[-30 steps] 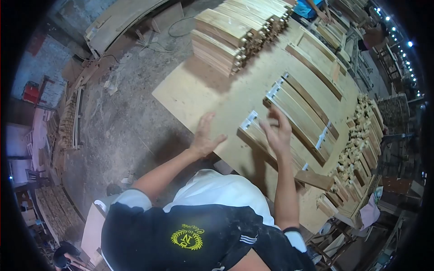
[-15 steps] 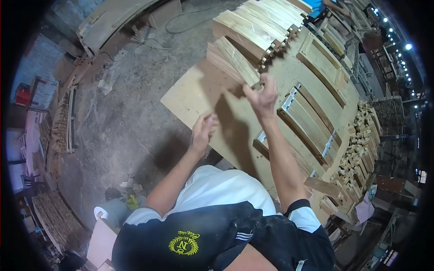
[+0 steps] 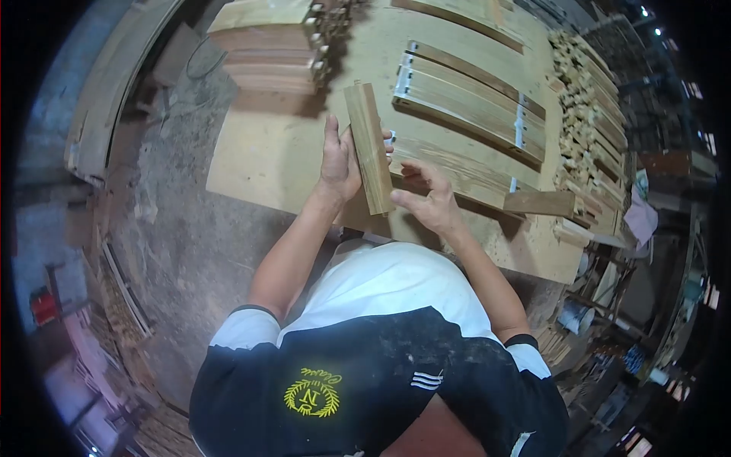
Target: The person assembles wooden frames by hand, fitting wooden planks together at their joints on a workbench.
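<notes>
A short wooden slat (image 3: 368,148), with a small tenon at its far end, lies across the palm of my left hand (image 3: 340,164). The fingers of that hand wrap underneath and show at the slat's right side, while the thumb points up on the left. My right hand (image 3: 431,199) is beside the near end of the slat, fingers apart and slightly curled, its thumb tip right at the slat's edge. Beyond it on the plywood tabletop (image 3: 251,160) sits an assembled panel of slats (image 3: 472,103) with white strips across its ends.
A stack of tenoned slats (image 3: 270,46) stands at the table's far left. Along the right side runs a long pile of small wooden pieces (image 3: 575,99). A loose wood block (image 3: 541,203) rests near the right front. Concrete floor (image 3: 183,251) lies left of the table.
The slat has moved from my right hand by the stack to my left hand, close to my body. My right hand has let go, and the view has swung right.
</notes>
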`<state>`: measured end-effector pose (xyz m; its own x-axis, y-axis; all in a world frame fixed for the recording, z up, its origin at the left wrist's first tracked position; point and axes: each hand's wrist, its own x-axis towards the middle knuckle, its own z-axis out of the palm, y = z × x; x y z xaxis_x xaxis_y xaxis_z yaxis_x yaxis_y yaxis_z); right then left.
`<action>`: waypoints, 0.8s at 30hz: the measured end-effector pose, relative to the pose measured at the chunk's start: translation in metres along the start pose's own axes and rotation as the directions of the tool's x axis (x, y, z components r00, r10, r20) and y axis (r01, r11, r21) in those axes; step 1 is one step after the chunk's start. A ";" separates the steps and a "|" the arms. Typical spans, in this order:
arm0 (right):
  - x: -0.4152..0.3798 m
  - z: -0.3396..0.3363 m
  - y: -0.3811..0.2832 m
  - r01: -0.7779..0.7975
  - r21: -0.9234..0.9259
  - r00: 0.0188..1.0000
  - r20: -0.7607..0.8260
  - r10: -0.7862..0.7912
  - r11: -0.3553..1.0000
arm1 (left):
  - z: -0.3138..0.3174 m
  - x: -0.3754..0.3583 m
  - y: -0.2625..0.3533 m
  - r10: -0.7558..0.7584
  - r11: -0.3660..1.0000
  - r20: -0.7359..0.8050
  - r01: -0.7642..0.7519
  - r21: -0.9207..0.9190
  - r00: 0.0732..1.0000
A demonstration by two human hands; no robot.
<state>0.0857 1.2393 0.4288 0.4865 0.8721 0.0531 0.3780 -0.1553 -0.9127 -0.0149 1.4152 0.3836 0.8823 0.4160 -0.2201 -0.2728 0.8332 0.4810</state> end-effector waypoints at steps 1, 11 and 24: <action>-0.005 -0.003 -0.002 -0.003 0.000 1.000 0.014 0.003 1.000 | 0.006 0.004 -0.004 0.010 1.000 0.021 -0.010 0.026 1.000; -0.011 -0.026 0.010 -0.280 0.507 0.953 0.248 0.173 0.815 | 0.077 0.013 -0.009 0.012 0.918 -0.004 -0.009 0.396 1.000; 0.052 0.006 0.046 -0.098 -0.087 0.994 0.030 0.101 0.991 | 0.090 0.061 0.026 0.364 0.472 0.196 -0.362 0.804 0.911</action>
<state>0.1240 1.2806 0.3870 0.4984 0.8654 -0.0520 0.3955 -0.2803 -0.8746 0.0667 1.4292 0.4591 0.7791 0.6109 0.1408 -0.1395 -0.0500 0.9890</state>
